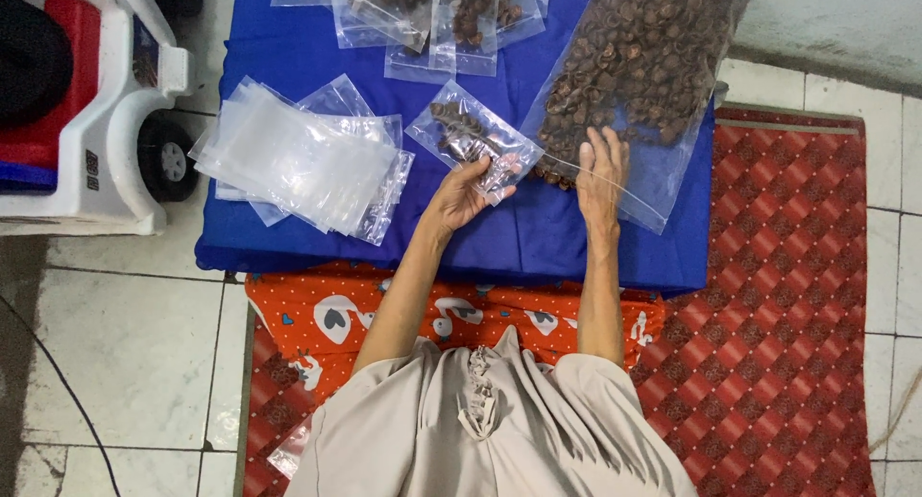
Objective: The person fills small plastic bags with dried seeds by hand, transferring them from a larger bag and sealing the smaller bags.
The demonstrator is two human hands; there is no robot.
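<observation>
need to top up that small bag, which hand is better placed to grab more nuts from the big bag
Right. The right hand already rests at the mouth of the big bag, while the left hand holds the small bag.

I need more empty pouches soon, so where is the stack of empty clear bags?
In the head view, the stack of empty clear bags lies on the left part of the blue cloth, left of the left hand and beside the white toy car.

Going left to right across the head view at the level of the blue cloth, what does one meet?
White and red toy car → stack of empty clear bags → small bag of brown pieces held by the left hand → right hand at the mouth of the big bag of brown pieces → red patterned mat.
</observation>
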